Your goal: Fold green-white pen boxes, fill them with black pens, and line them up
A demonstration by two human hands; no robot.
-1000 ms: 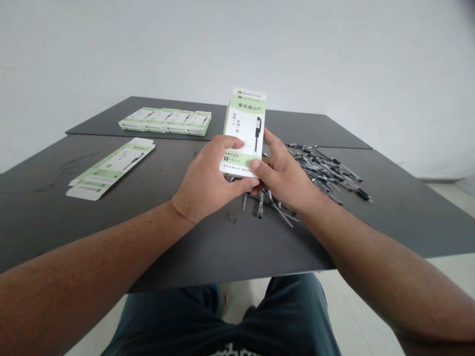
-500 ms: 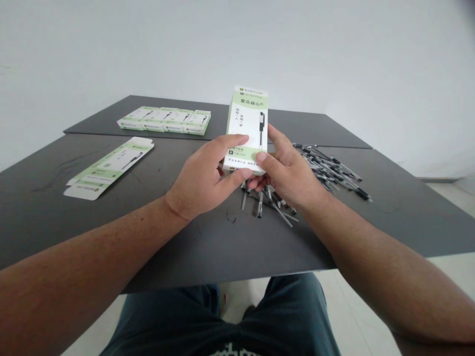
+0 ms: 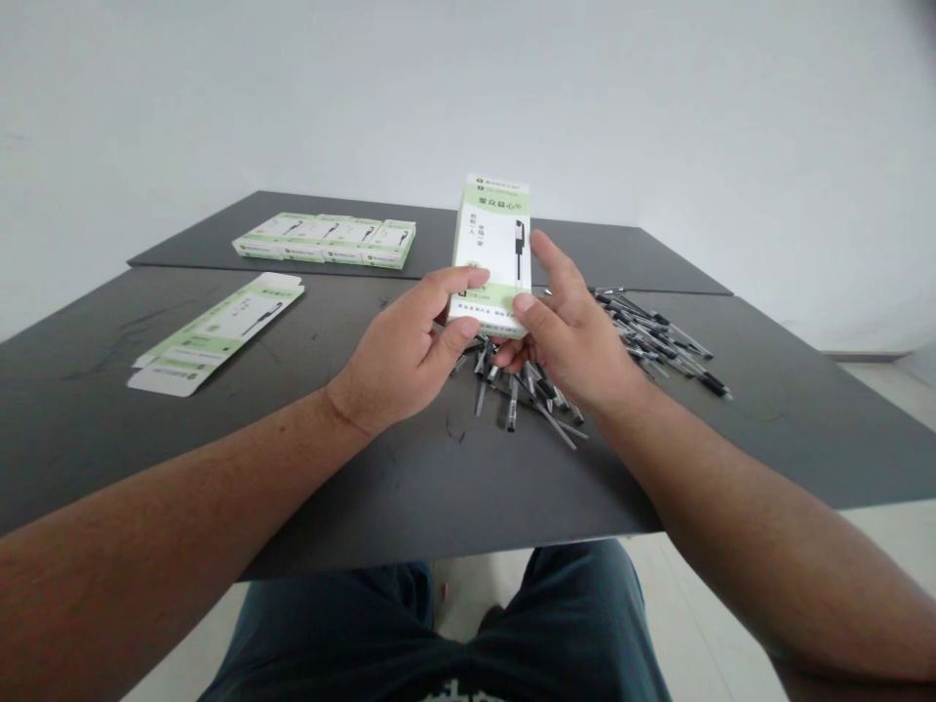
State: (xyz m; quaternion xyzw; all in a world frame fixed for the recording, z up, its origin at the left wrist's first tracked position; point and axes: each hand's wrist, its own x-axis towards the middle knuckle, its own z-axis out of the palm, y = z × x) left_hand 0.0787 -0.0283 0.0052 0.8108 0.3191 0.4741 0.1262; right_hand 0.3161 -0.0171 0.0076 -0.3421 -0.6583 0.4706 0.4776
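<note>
Between both hands, a green-and-white pen box (image 3: 493,239) is held raised above the table, its printed face with a pen picture turned up toward me. My left hand (image 3: 413,341) grips the lower left side, index finger across the front and thumb at the bottom end. At the lower right, my right hand (image 3: 577,327) holds the box with its thumb on the front corner; its other fingers are partly hidden behind and under the box. The near end of the box looks closed. Below it lies a pile of pens (image 3: 523,395), partly covered by the hands.
A flattened pen box (image 3: 219,331) with its end flaps out lies on the left of the dark grey table (image 3: 351,526). Farther back stands a row of several boxes (image 3: 329,239). More loose pens (image 3: 650,331) spread to the right, beyond my right wrist. A pale wall rises behind.
The box has shifted slightly to the right. My left thumb has moved a little up and left along its bottom end, and the right index finger has straightened somewhat.
</note>
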